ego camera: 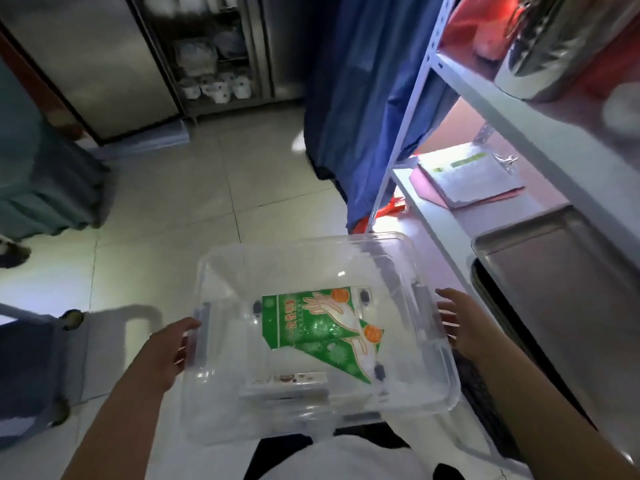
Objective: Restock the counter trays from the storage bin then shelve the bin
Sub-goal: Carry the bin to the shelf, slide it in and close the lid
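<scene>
Item: clear plastic storage bin [426, 386], rectangular, rounded corners, glossy see-through walls, held in front of me above the pale tiled floor [166, 202], just left of the metal shelving unit [485, 95]. My left hand [166, 351] grips the grey latch handle [201, 337] on the bin's left end, fingers curled round it. My right hand [467, 323] lies against the right end with fingers fairly straight and spread; I cannot tell whether they hook under the rim. Contents: green printed packets [311, 323], flat and shiny, showing a glove motif with orange discs, lying on the bin floor; small dark wheels show through the base. On the lower shelf at right: a clipped stack of papers [471, 178], far, and a dull steel tray [554, 271], near. Blue fabric [356, 98] hangs beyond.
</scene>
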Tool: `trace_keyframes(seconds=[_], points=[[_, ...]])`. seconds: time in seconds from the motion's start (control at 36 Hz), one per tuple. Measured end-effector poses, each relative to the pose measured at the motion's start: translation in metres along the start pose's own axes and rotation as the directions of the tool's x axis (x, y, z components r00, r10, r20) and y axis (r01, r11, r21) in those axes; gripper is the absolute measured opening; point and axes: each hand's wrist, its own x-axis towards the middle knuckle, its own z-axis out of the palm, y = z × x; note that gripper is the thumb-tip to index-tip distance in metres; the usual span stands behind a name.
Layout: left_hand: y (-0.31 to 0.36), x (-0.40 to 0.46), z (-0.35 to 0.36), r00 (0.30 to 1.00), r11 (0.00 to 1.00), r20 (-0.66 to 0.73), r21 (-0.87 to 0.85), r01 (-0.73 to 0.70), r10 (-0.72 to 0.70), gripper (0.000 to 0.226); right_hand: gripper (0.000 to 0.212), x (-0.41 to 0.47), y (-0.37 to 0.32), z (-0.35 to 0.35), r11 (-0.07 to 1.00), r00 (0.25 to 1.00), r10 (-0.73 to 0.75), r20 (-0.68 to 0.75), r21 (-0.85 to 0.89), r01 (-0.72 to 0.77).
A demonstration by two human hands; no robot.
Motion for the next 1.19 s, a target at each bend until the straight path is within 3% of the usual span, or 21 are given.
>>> trace_keyframes(seconds=[0.33, 0.47, 0.67, 0.83, 0.89, 1.0, 1.19], points=[[0.18, 0.134, 0.113, 0.97, 0.936, 0.244, 0.342, -0.079, -0.007, 0.007, 0.021, 0.048, -0.03, 0.034, 0.937, 0.959, 0.046, -0.278, 0.345, 0.055], [0.215, 0.172, 0.166, 0.962, 0.86, 0.271, 0.5, -0.105, -0.04, 0.008, 0.017, 0.087, -0.043, 0.04, 0.905, 0.939, 0.097, -0.33, 0.422, 0.054], [0.26, 0.208, 0.232, 0.94, 0.763, 0.339, 0.62, -0.184, -0.048, 0.017, 0.03, 0.113, -0.041, 0.057, 0.851, 0.898, 0.272, -0.345, 0.522, -0.058], [0.279, 0.232, 0.275, 0.901, 0.667, 0.427, 0.695, -0.268, -0.083, 0.008, 0.029, 0.112, -0.022, 0.072, 0.795, 0.837, 0.366, -0.406, 0.604, -0.054], [0.285, 0.243, 0.292, 0.876, 0.615, 0.472, 0.72, -0.321, -0.095, 0.003, 0.031, 0.109, -0.015, 0.083, 0.76, 0.818, 0.407, -0.406, 0.648, -0.056], [0.292, 0.269, 0.335, 0.815, 0.484, 0.567, 0.751, -0.45, -0.122, 0.019, 0.032, 0.099, 0.002, 0.114, 0.673, 0.763, 0.515, -0.391, 0.736, -0.078], [0.288, 0.301, 0.426, 0.706, 0.261, 0.674, 0.737, -0.624, -0.215, 0.011, 0.025, 0.083, 0.039, 0.194, 0.349, 0.673, 0.697, -0.249, 0.937, -0.014]])
